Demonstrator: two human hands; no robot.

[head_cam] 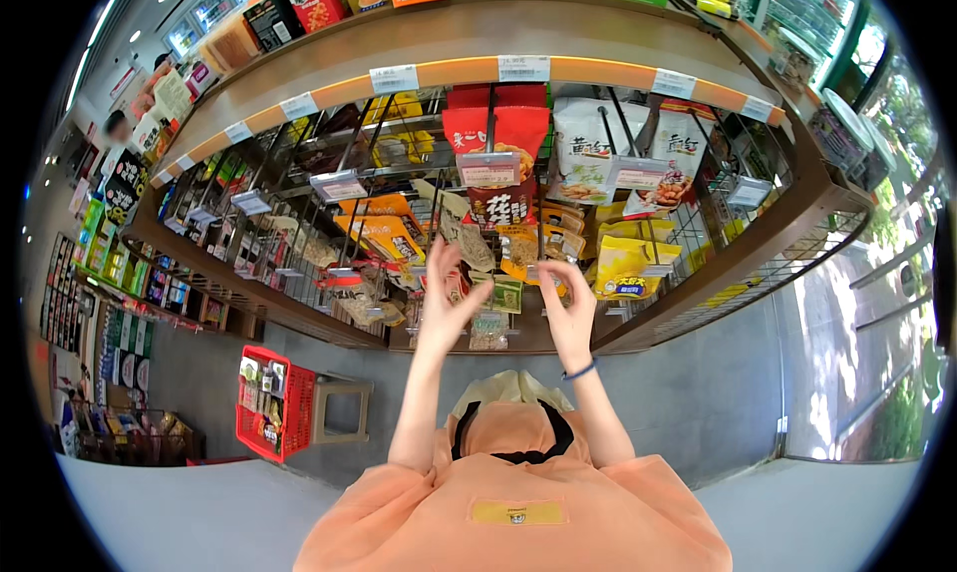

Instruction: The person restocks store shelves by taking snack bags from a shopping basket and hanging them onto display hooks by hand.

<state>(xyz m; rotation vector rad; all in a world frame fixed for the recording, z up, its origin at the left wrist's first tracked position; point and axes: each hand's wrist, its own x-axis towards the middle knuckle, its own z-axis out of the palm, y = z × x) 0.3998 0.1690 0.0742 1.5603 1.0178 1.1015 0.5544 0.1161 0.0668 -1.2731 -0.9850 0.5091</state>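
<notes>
My left hand is raised before the hanging snack packets, thumb and fingers apart. Just beyond its fingertips a clear bag of seeds or nuts hangs at a tilt; whether the fingers touch it I cannot tell. My right hand has its fingers bent at the lower front of an orange snack packet, near a hook's end. Its grip there is unclear. Between my hands hang a small green packet and, lower, a clear bag of pale pieces. Right of my right hand are yellow packets.
Metal hooks with price-tag holders jut toward me, bearing red peanut bags and white bags. Above runs a brown shelf with boxes. A red shopping basket stands by a beige stool at left. A person is far left.
</notes>
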